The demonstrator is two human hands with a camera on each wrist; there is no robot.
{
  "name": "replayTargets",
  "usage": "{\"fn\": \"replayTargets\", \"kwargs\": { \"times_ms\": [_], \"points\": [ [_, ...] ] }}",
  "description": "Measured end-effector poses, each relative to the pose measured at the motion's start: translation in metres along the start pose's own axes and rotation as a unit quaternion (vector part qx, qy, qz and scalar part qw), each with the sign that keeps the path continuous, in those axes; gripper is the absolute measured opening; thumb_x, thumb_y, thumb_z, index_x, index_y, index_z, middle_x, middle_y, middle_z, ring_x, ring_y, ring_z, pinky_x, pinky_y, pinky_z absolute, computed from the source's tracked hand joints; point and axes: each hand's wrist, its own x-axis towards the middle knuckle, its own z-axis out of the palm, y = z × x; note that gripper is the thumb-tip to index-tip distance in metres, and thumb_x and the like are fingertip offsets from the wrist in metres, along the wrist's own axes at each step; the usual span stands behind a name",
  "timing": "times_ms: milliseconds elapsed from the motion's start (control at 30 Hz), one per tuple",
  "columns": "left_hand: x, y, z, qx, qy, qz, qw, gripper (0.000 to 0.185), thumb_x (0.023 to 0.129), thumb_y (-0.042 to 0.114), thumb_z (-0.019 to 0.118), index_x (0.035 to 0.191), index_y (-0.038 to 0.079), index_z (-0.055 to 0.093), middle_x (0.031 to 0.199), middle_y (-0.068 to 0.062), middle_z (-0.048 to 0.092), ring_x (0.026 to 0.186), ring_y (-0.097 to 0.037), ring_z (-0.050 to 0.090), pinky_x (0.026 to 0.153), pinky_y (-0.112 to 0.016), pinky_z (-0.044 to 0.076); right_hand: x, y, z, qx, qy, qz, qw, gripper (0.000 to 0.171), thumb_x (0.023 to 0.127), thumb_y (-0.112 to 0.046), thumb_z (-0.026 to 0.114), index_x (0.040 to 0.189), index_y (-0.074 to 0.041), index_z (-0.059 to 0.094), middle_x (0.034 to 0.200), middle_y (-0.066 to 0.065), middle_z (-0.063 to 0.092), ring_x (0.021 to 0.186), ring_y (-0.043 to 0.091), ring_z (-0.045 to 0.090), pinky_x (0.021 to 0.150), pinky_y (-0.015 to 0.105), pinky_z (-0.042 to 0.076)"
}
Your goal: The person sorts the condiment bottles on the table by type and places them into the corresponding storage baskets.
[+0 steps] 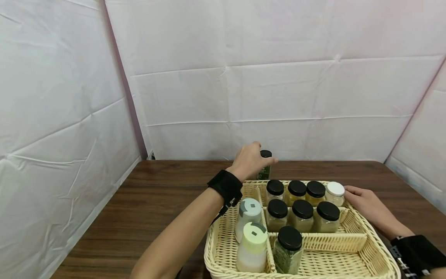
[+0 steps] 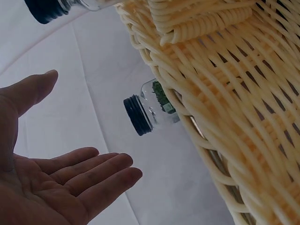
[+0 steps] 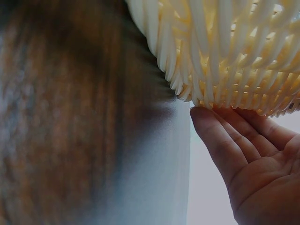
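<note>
Behind the basket's far rim stands a glass jar [image 1: 265, 172] with a black lid; the left wrist view shows green dried leaves inside this jar [image 2: 161, 97]. My left hand [image 1: 248, 159] reaches over to it, thumb and fingers spread on either side of the black lid, with a gap showing in the left wrist view. The divided wicker basket [image 1: 329, 259] lies in front. At its right far side, my right hand [image 1: 366, 205] touches the woven wall with extended fingertips [image 3: 204, 117], near a white-lidded jar [image 1: 335, 193].
Several black-lidded jars [image 1: 302, 209] fill the basket's back compartments. A larger herb jar [image 1: 288, 252] stands in front. On the left are a grey-topped bottle [image 1: 249, 217] and a yellow-topped bottle [image 1: 251, 252]. White sheeting [image 1: 278, 97] rises behind the wooden table [image 1: 167, 201].
</note>
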Motion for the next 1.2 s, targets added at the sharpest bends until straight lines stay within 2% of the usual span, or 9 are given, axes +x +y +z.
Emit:
{"fn": "replayTargets", "kwargs": {
  "times_ms": [67,133,267,333,467,733,900,1033,1200],
  "points": [
    [0.003,0.0,0.002,0.009,0.007,0.0,0.9999,0.068,0.096,0.042,0.08,0.143,-0.003,0.059,0.085,-0.01,0.062,0.051,-0.013,0.041,0.054,-0.027,0.034,0.0,-0.001,0.0,-0.002,0.001,0.001,1.0,0.079,0.114,-0.057,0.033,0.157,0.009,0.038,0.151,0.04,0.044,0.136,0.06,0.043,0.1,0.064,0.046],
    [0.006,0.0,0.004,0.016,0.013,0.0,0.9998,0.058,0.096,0.041,0.08,0.132,-0.002,0.064,0.084,-0.008,0.058,0.054,-0.014,0.044,0.055,-0.027,0.034,-0.001,-0.002,-0.001,-0.001,0.001,0.003,1.0,0.08,0.113,-0.058,0.034,0.157,0.008,0.038,0.151,0.039,0.044,0.136,0.059,0.043,0.1,0.064,0.045],
    [0.013,-0.001,0.01,0.029,0.017,-0.005,0.9994,0.041,0.097,0.04,0.08,0.105,0.003,0.063,0.073,-0.005,0.045,0.055,-0.016,0.043,0.054,-0.027,0.031,-0.002,-0.002,-0.001,0.0,0.0,0.006,1.0,0.082,0.112,-0.06,0.035,0.157,0.007,0.038,0.15,0.038,0.045,0.135,0.058,0.045,0.1,0.063,0.046],
    [0.017,-0.002,0.013,0.035,0.018,-0.01,0.9992,0.04,0.097,0.04,0.08,0.099,0.006,0.06,0.07,-0.003,0.042,0.055,-0.016,0.043,0.053,-0.027,0.031,-0.002,-0.002,0.0,-0.001,0.001,0.006,1.0,0.08,0.112,-0.059,0.035,0.157,0.007,0.04,0.149,0.037,0.048,0.134,0.057,0.047,0.098,0.061,0.048],
    [0.023,-0.004,0.018,0.045,0.014,-0.018,0.9987,0.04,0.097,0.041,0.08,0.099,0.007,0.059,0.068,-0.002,0.043,0.055,-0.016,0.045,0.052,-0.026,0.032,-0.002,-0.001,0.0,-0.008,0.007,0.005,1.0,0.077,0.114,-0.057,0.034,0.155,0.007,0.042,0.145,0.035,0.052,0.131,0.054,0.051,0.096,0.058,0.05],
    [0.031,-0.012,0.021,0.05,0.012,-0.031,0.9982,0.04,0.097,0.042,0.079,0.093,0.009,0.057,0.067,-0.001,0.04,0.053,-0.015,0.041,0.051,-0.027,0.032,-0.003,-0.004,0.004,0.002,-0.001,0.005,1.0,0.083,0.111,-0.062,0.036,0.158,0.007,0.037,0.153,0.039,0.041,0.138,0.06,0.04,0.101,0.065,0.044],
    [0.032,-0.014,0.024,0.06,0.017,-0.034,0.9975,0.041,0.098,0.041,0.079,0.088,0.01,0.054,0.064,0.0,0.036,0.051,-0.014,0.039,0.05,-0.026,0.03,-0.002,-0.006,0.005,0.006,-0.003,0.001,1.0,0.083,0.11,-0.063,0.037,0.158,0.005,0.039,0.151,0.037,0.045,0.136,0.057,0.045,0.1,0.062,0.046],
    [0.034,-0.015,0.026,0.068,0.018,-0.036,0.9968,0.039,0.098,0.04,0.079,0.093,0.008,0.058,0.064,-0.001,0.041,0.052,-0.015,0.045,0.05,-0.027,0.034,0.001,-0.006,0.006,-0.003,0.003,-0.003,1.0,0.08,0.112,-0.06,0.036,0.157,0.006,0.041,0.15,0.037,0.047,0.136,0.057,0.045,0.1,0.063,0.046],
    [0.038,-0.02,0.029,0.057,0.02,-0.043,0.9972,0.039,0.097,0.039,0.08,0.103,0.004,0.064,0.069,-0.005,0.052,0.058,-0.018,0.054,0.053,-0.028,0.038,0.001,-0.005,0.008,-0.008,0.011,-0.016,1.0,0.077,0.113,-0.057,0.036,0.156,0.006,0.042,0.148,0.037,0.049,0.134,0.057,0.047,0.099,0.063,0.046]
  ]
}}
